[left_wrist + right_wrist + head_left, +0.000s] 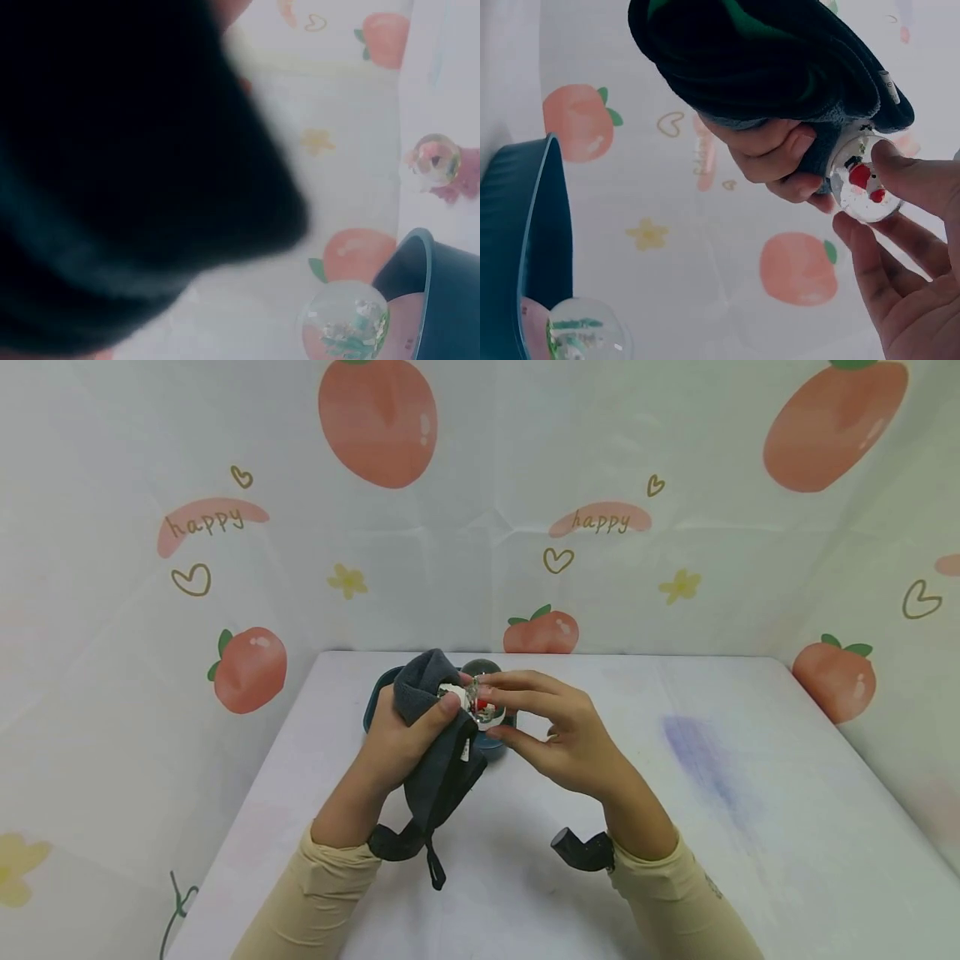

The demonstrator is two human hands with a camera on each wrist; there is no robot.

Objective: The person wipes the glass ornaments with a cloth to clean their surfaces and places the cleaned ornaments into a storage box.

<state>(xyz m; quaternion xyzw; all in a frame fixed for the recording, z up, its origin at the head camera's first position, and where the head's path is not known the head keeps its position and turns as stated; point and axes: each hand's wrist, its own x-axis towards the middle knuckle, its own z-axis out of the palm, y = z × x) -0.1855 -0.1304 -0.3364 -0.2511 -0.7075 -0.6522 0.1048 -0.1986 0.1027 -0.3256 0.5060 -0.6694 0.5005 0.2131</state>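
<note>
One globe is pinched in the fingers of the right hand; the left hand grips cloth against it; a bin stands beyond, at 12 o'clock.

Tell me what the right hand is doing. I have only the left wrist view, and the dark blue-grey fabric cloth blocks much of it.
Observer: The right hand pinches a clear, round, glass-like globe between its thumb and fingers.
Operator: What's inside the globe?
Observer: A small red-and-white figure; the right wrist view shows it through the clear wall.
Operator: My picture of the cloth is just a dark blur. Does anything hang from it?
Observer: Yes, the head view shows a thin dark loop hanging at its lower end.
</note>
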